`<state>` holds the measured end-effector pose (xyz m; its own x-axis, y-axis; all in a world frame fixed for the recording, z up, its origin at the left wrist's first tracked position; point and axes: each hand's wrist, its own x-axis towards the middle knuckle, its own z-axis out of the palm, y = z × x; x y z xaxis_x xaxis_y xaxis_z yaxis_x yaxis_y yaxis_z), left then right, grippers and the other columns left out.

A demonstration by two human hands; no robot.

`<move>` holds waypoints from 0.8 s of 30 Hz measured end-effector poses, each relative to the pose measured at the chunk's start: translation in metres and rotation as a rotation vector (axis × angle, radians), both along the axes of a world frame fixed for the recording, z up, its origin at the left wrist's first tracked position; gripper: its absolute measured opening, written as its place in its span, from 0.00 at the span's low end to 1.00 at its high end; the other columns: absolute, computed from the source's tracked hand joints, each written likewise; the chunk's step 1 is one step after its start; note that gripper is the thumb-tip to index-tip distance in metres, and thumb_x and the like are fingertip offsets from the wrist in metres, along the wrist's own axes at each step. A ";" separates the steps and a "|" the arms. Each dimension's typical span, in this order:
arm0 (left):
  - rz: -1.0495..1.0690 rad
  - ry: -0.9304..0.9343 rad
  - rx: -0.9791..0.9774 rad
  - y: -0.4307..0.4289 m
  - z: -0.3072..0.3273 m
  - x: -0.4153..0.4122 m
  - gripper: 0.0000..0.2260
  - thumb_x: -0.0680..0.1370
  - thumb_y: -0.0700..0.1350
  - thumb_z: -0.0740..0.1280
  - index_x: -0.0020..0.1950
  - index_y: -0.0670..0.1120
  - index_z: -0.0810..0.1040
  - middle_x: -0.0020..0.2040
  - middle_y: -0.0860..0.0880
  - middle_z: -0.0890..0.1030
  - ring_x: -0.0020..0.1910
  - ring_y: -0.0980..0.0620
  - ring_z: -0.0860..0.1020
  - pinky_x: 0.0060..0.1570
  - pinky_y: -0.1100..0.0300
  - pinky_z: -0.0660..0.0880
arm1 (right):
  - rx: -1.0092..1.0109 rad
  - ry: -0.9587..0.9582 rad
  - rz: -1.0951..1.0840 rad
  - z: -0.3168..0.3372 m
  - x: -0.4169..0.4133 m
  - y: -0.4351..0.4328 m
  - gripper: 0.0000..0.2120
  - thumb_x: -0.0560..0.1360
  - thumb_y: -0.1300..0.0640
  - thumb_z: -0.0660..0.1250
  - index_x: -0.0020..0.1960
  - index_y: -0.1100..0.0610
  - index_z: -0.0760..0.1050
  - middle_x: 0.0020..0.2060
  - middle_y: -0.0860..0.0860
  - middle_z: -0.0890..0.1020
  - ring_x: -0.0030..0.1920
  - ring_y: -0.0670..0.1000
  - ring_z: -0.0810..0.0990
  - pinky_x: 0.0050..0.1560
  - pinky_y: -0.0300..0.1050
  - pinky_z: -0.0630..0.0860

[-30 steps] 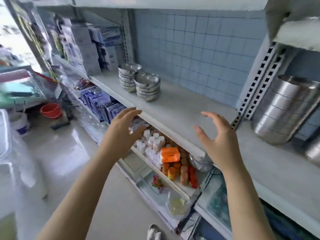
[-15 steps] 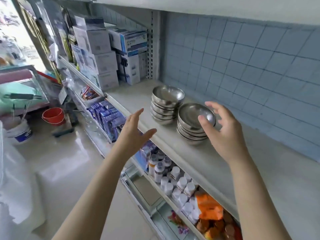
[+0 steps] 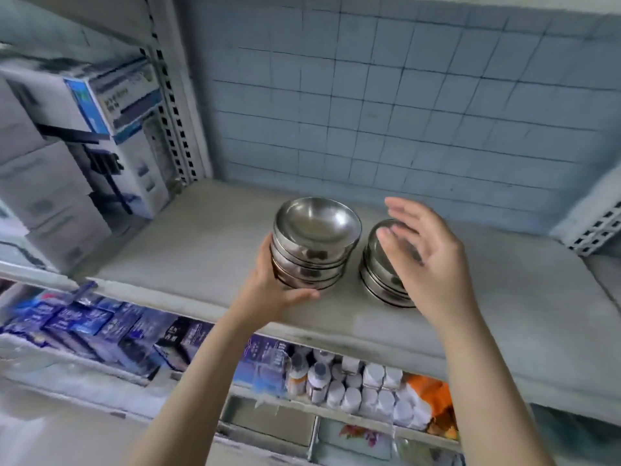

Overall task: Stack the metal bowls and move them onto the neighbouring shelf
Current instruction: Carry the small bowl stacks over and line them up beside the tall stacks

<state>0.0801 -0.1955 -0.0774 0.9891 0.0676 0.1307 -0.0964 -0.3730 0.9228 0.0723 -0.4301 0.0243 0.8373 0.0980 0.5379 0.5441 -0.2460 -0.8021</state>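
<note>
**Figure. The person's two arms and hands, seen from the head camera.**

The left hand (image 3: 275,290) and right hand (image 3: 433,264) are bare, each joined to a bare forearm. The left forearm (image 3: 201,381) and right forearm (image 3: 480,381) run uncovered from the wrist to the lower edge of the view. Both forearms are slim and smooth, narrowing toward the wrist. The fingers (image 3: 406,213) of the right hand are slender but blurred, so nails and finer marks cannot be told. The left thumb (image 3: 302,295) shows a smooth, tapering outline.

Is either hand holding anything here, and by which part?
Left hand grips the taller stack of shiny metal bowls by its lower near-left side. Right hand holds nothing.
</note>
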 end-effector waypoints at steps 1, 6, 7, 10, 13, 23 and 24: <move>-0.054 0.022 -0.016 0.010 -0.001 0.002 0.59 0.53 0.64 0.81 0.76 0.47 0.57 0.66 0.48 0.75 0.66 0.52 0.75 0.68 0.50 0.71 | 0.009 0.020 -0.003 -0.004 -0.005 0.009 0.18 0.74 0.46 0.69 0.63 0.44 0.75 0.63 0.43 0.80 0.66 0.44 0.77 0.67 0.42 0.73; -0.326 0.110 0.021 0.053 0.009 0.007 0.56 0.56 0.57 0.84 0.76 0.53 0.57 0.66 0.54 0.76 0.66 0.56 0.75 0.68 0.47 0.71 | -0.134 0.212 0.027 -0.024 -0.025 0.050 0.37 0.70 0.45 0.77 0.75 0.40 0.64 0.73 0.39 0.69 0.73 0.36 0.65 0.75 0.46 0.65; -0.381 0.110 0.026 0.058 0.012 0.007 0.54 0.58 0.54 0.84 0.76 0.51 0.58 0.67 0.54 0.76 0.67 0.57 0.74 0.69 0.48 0.71 | -0.178 0.246 0.007 -0.027 -0.027 0.058 0.43 0.69 0.45 0.78 0.77 0.39 0.59 0.75 0.39 0.66 0.75 0.35 0.62 0.76 0.46 0.63; -0.467 0.126 0.013 0.063 0.022 0.008 0.52 0.63 0.47 0.83 0.78 0.51 0.52 0.69 0.55 0.73 0.67 0.60 0.73 0.69 0.51 0.70 | -0.185 0.305 -0.043 -0.030 -0.030 0.075 0.52 0.67 0.45 0.80 0.79 0.37 0.50 0.77 0.38 0.58 0.77 0.38 0.57 0.78 0.49 0.59; -0.492 0.096 -0.091 0.060 0.023 0.003 0.49 0.71 0.45 0.78 0.80 0.53 0.46 0.74 0.51 0.68 0.71 0.58 0.69 0.71 0.55 0.67 | -0.144 0.374 -0.036 -0.030 -0.029 0.080 0.54 0.64 0.44 0.81 0.79 0.35 0.49 0.75 0.34 0.59 0.76 0.38 0.59 0.78 0.48 0.60; -0.433 0.007 -0.167 0.057 0.017 -0.005 0.48 0.67 0.62 0.76 0.79 0.53 0.53 0.73 0.50 0.69 0.70 0.52 0.71 0.70 0.45 0.69 | -0.277 0.426 -0.043 -0.026 -0.018 0.071 0.55 0.63 0.46 0.82 0.78 0.34 0.51 0.70 0.30 0.63 0.73 0.37 0.63 0.76 0.45 0.62; -0.429 0.005 -0.164 0.057 0.017 -0.006 0.49 0.66 0.63 0.76 0.79 0.54 0.53 0.73 0.51 0.69 0.70 0.53 0.71 0.70 0.46 0.68 | -0.292 0.432 -0.043 -0.025 -0.016 0.070 0.55 0.63 0.47 0.82 0.79 0.35 0.50 0.70 0.29 0.62 0.72 0.37 0.62 0.75 0.44 0.62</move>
